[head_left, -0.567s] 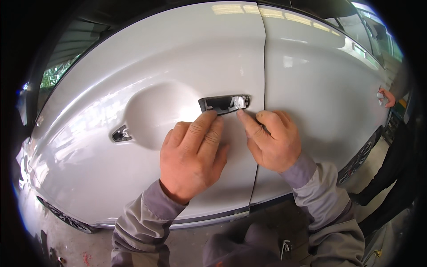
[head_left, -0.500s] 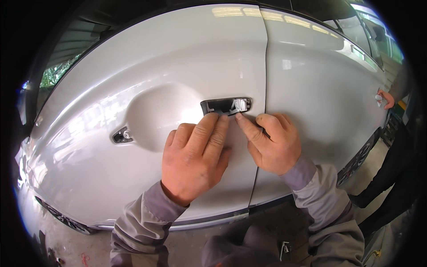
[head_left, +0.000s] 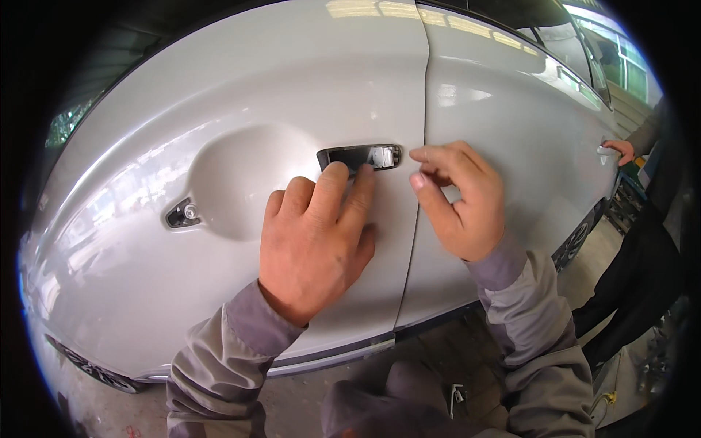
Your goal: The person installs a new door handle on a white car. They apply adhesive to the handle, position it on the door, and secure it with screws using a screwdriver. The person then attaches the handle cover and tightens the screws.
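Observation:
The silver-white car door (head_left: pixel 241 292) has a long black-edged opening (head_left: pixel 349 157) where a handle would sit. A bright metal piece (head_left: pixel 385 156) shows in its right end. My left hand (head_left: pixel 310 244) lies over the door with its fingers stretched out; the index and middle fingertips touch the lower edge of the opening. To the right of the opening, my right hand (head_left: pixel 466 208) is raised off the panel. Its thumb and forefinger are apart, with nothing visible between them, and the other fingers curl. Left of a round hollow is a smaller dark recess with a fitting (head_left: pixel 188 213).
Beyond the door seam is the car's rear panel (head_left: pixel 518 124). At the far right another person's hand (head_left: pixel 619 151) touches that panel, with dark trousers (head_left: pixel 621 285) below. A small pale metal part (head_left: pixel 457 398) lies low by my knees.
My right hand has lifted away from the opening's lower edge and moved up and right, thumb and forefinger parting. My left fingertips stay at the edge. The whole view has shifted slightly.

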`<state>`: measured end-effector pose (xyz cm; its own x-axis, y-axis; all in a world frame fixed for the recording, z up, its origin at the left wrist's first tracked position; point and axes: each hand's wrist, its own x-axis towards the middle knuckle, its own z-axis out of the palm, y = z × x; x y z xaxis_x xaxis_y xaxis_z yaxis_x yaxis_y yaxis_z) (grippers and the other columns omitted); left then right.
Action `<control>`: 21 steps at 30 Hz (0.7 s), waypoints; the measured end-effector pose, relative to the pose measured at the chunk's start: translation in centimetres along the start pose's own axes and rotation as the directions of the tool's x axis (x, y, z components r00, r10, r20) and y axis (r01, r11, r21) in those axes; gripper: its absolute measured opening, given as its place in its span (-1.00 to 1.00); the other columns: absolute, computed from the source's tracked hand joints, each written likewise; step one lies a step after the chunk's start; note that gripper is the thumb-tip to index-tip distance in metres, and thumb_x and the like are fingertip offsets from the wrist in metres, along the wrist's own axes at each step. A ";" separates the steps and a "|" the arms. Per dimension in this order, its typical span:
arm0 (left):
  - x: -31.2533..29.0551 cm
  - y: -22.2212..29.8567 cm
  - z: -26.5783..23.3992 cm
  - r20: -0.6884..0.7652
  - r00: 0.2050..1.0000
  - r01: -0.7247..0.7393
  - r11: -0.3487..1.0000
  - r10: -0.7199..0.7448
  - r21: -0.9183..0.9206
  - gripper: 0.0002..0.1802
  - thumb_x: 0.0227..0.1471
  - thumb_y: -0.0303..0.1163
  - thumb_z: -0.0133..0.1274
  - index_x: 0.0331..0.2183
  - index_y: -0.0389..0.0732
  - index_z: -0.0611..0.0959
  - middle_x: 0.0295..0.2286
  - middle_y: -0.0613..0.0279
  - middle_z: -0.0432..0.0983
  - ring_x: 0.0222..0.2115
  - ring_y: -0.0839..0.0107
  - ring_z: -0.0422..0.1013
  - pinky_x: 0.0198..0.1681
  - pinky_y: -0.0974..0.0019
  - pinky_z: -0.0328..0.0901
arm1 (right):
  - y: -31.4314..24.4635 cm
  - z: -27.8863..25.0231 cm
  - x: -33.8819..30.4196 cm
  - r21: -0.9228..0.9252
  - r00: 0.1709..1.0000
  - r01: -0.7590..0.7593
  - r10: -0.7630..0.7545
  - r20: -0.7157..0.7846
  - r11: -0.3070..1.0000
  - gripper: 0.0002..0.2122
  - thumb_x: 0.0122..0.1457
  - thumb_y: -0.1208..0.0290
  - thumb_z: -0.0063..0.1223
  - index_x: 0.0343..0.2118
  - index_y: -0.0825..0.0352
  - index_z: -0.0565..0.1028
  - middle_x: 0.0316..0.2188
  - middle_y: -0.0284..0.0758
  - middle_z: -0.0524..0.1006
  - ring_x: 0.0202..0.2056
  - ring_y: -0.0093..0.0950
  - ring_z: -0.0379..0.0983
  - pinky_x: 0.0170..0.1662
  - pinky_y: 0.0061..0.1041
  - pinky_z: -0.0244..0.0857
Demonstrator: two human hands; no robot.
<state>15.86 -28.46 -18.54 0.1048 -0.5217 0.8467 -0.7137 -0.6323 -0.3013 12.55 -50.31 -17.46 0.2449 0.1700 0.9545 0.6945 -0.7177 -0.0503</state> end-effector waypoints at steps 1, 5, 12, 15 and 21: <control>0.0 0.0 0.0 0.016 1.000 0.010 1.000 -0.010 -0.015 -0.27 -0.21 -0.29 0.32 0.10 -0.16 0.60 -0.10 0.15 0.39 -0.28 0.20 0.33 -0.22 0.14 0.28 | 0.0 0.1 0.2 0.028 0.998 -0.062 0.062 0.002 0.998 -0.86 0.15 0.56 0.21 -0.22 0.38 0.60 -0.41 -0.26 0.52 -0.50 -0.46 0.48 -0.42 -0.54 0.39; 0.1 0.0 0.1 0.026 0.999 0.024 0.999 -0.023 -0.045 -0.23 -0.21 -0.27 0.34 0.13 -0.12 0.58 -0.09 0.10 0.38 -0.25 0.16 0.33 -0.16 0.12 0.29 | -0.1 0.4 1.4 0.221 0.962 -0.273 0.266 0.063 0.936 -0.90 0.14 0.53 0.25 -0.32 0.41 0.58 -0.48 -0.31 0.57 -0.50 -0.60 0.47 -0.44 -0.59 0.34; 0.2 -0.3 0.3 -0.036 0.999 0.012 0.998 -0.015 -0.064 -0.34 -0.21 -0.29 0.32 0.03 -0.12 0.63 -0.12 0.19 0.41 -0.27 0.22 0.35 -0.27 0.15 0.28 | -0.3 0.0 2.9 0.184 0.886 -0.464 0.447 0.125 0.867 -0.88 0.13 0.50 0.28 -0.36 0.44 0.57 -0.55 -0.34 0.60 -0.52 -0.67 0.44 -0.45 -0.62 0.31; 1.0 -0.7 0.4 -0.129 0.992 -0.023 0.992 0.007 -0.126 -0.55 -0.14 -0.40 0.29 -0.11 -0.16 0.68 -0.22 0.18 0.48 -0.33 0.19 0.45 -0.30 0.15 0.37 | -0.3 0.1 2.9 0.273 0.875 -0.483 0.469 0.119 0.832 -0.88 0.11 0.50 0.29 -0.38 0.43 0.57 -0.56 -0.33 0.60 -0.54 -0.66 0.44 -0.46 -0.60 0.31; 3.5 -1.3 0.1 -0.185 0.980 -0.094 0.990 0.075 -0.100 -0.80 -0.13 -0.51 0.28 -0.33 -0.19 0.70 -0.41 0.28 0.53 -0.45 0.25 0.47 -0.43 0.21 0.38 | 0.1 -0.4 3.2 0.209 0.883 -0.467 0.438 0.169 0.859 -0.90 0.12 0.54 0.31 -0.39 0.40 0.57 -0.55 -0.42 0.57 -0.51 -0.71 0.41 -0.46 -0.66 0.27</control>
<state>17.23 -29.52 -15.25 -0.0788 -0.4523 0.8884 -0.7862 -0.5198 -0.3344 13.16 -50.09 -14.32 0.6349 -0.0506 0.7710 0.6239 -0.5550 -0.5502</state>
